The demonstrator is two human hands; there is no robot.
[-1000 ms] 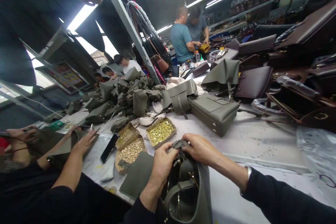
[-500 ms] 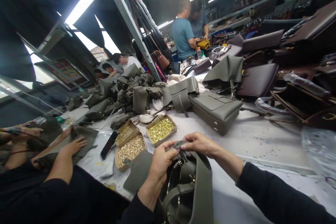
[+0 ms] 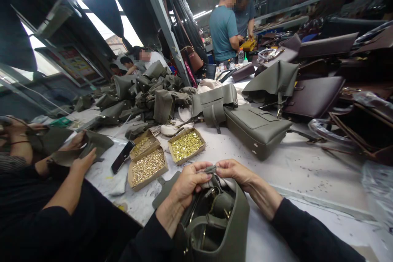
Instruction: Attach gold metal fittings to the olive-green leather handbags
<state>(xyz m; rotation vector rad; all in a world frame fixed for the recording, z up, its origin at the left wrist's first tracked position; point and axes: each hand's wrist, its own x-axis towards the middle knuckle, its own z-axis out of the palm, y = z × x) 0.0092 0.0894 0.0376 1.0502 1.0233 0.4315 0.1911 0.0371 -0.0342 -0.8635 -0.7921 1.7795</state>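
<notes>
An olive-grey handbag [image 3: 241, 223] stands open in front of me, with straps and gold-coloured hardware showing inside its mouth. At the far end of the opening, my left hand [image 3: 186, 182] pinches a small olive-grey strap end [image 3: 210, 169] between thumb and fingers. My right hand [image 3: 238, 174] is closed on the other side of that same strap end, fingertips close to those of the left. What lies beneath the fingertips is hidden. A flat olive flap [image 3: 166, 190] sticks out behind my left wrist.
Beyond the bag sit cardboard trays of small metal parts, one gold-yellow [image 3: 186, 146] and one copper-gold [image 3: 147, 166], beside a phone [image 3: 123, 157]. Another olive bag [image 3: 258, 131] lies behind. At left, a co-worker's hands [image 3: 82, 163] hold olive leather. Dark brown bags [image 3: 316, 96] crowd the right.
The view has shifted a little. Both my hands still grip the strap end, now with fingers drawn closer along it. The co-worker's hand at left has lifted off flat leather and turned.
</notes>
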